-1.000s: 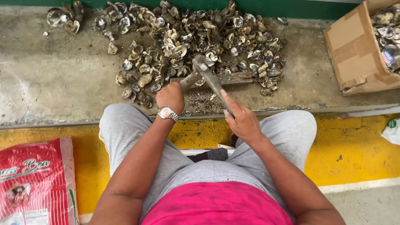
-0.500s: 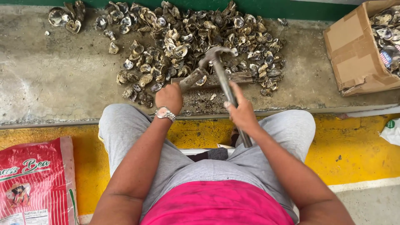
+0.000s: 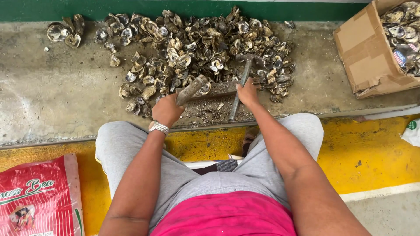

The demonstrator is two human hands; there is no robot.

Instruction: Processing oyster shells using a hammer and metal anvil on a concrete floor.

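while i look down over grey sweatpants and a pink shirt hem, i see my left hand (image 3: pixel 167 109) wrapped tight around the base of a blunt, crusted metal rod (image 3: pixel 191 89), fingers curled shut on it, the rod angling up and to the right so its tip meets a rough oyster shell (image 3: pixel 204 87) at the near edge of the heap. a silver link watch (image 3: pixel 158 127) sits on that wrist. my right hand (image 3: pixel 247 93) is clenched on the slim grey handle of a hammer (image 3: pixel 245 74), gripping about midway along it; the dark metal head sits up over the pile, the handle's lower end pointing back toward my knee. the pile of oyster shells (image 3: pixel 197 41) is a jagged spread of brown, grey and pearly white pieces, ridged outside and glossy inside, lying on a worn, stained concrete ledge (image 3: pixel 52 109) with gritty shell crumbs scattered just in front of the hands. a few loose shells lie apart at the far left. at the upper right a torn cardboard box (image 3: pixel 363 57) holds more shells. below the ledge runs scuffed yellow-painted floor (image 3: pixel 367 153), and a shiny red plastic sack (image 3: pixel 37 199) lies crinkled at my lower left.
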